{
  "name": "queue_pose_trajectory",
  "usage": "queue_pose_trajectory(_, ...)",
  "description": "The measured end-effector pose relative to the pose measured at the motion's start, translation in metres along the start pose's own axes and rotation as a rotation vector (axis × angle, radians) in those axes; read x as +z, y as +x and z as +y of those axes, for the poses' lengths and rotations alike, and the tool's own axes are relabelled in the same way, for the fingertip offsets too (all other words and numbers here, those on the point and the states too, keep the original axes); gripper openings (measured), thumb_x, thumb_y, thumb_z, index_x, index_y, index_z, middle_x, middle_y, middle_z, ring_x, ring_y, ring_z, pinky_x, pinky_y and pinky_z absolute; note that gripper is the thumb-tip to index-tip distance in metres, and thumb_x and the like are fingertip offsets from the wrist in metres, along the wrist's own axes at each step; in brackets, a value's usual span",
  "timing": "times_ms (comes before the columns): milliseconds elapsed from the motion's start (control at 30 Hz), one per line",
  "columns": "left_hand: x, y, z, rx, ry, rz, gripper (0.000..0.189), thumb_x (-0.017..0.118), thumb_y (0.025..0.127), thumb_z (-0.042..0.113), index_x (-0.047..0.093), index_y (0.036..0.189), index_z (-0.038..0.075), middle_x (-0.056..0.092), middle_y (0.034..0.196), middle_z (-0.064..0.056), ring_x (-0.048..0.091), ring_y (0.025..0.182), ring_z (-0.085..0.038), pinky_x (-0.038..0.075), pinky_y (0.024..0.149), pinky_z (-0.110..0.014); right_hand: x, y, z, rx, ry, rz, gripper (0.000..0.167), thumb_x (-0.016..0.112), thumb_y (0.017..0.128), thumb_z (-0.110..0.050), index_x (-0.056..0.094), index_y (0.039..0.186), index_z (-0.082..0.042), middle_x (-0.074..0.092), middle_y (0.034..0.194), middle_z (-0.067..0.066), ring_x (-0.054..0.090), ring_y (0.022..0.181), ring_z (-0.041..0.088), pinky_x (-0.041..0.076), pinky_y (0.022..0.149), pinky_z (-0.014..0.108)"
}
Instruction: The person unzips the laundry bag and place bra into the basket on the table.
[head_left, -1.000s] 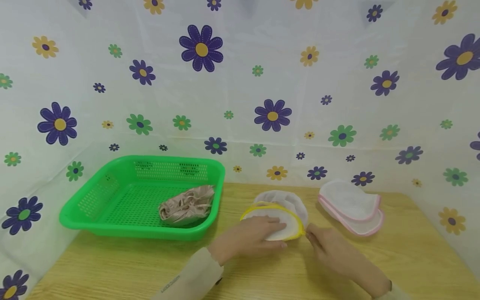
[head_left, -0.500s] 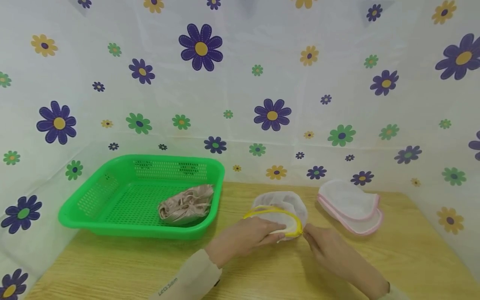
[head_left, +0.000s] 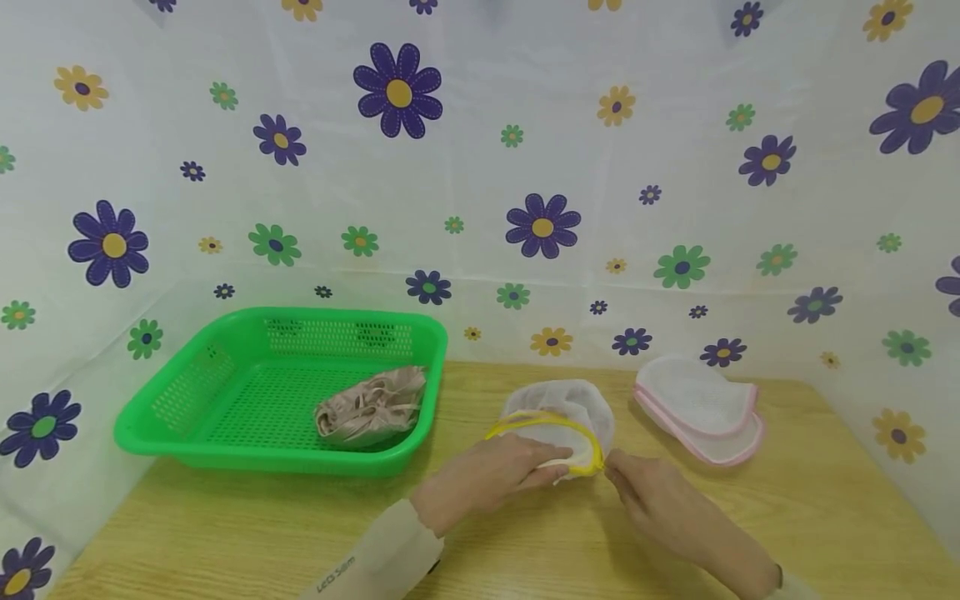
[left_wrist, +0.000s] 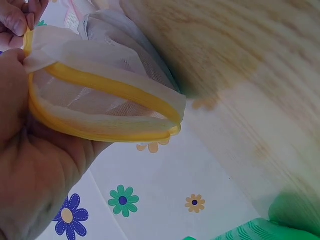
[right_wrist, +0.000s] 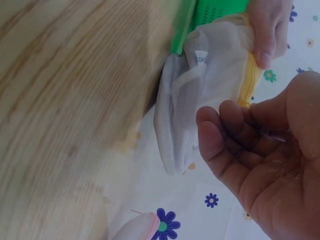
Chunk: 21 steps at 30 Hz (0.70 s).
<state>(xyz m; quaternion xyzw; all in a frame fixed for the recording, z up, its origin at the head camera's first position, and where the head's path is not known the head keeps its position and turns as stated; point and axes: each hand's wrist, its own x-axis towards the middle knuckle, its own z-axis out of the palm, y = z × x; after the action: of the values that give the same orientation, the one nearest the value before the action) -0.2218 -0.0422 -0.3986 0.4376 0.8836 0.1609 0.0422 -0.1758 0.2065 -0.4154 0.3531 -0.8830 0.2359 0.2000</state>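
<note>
A white mesh laundry bag (head_left: 573,402) with a yellow zipper stands on the table in the middle of the head view. My left hand (head_left: 487,473) grips its front panel, fingers over the panel and thumb near the lower edge. My right hand (head_left: 663,502) pinches the end of the yellow zipper at the bag's right corner. Between the two yellow zipper edges (left_wrist: 110,90) the left wrist view shows a wide gap into the bag. A small printed label (right_wrist: 201,57) sticks out of the mesh in the right wrist view.
At left stands a green plastic basket (head_left: 262,461) with a bundle of shiny beige-brown fabric (head_left: 371,408) in it. A white mesh piece with pink trim (head_left: 701,396) lies folded at the back right. Behind the wooden table (head_left: 555,554) hangs a flowered sheet (head_left: 465,167).
The left hand has tipped the bag's front panel from lying flat and facing up, and its thumb has drawn in toward the edge. The right hand has shifted slightly left, still pinching the zipper end.
</note>
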Motion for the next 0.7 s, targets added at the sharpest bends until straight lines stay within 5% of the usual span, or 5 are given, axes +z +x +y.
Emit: queue_pose_trajectory(700, 0.0048, 0.0013, 0.0010, -0.023, 0.008, -0.018, 0.048, 0.034, 0.111, 0.042, 0.056, 0.147, 0.019, 0.060, 0.148, 0.004, 0.055, 0.138, -0.012, 0.042, 0.118, -0.029, -0.0016, -0.0026, -0.0084, 0.066, 0.084, -0.085, 0.023, 0.060, 0.098, 0.000, 0.054, 0.083, -0.017, 0.035, 0.068, -0.020, 0.031, 0.060, -0.010, 0.035, 0.051, 0.014)
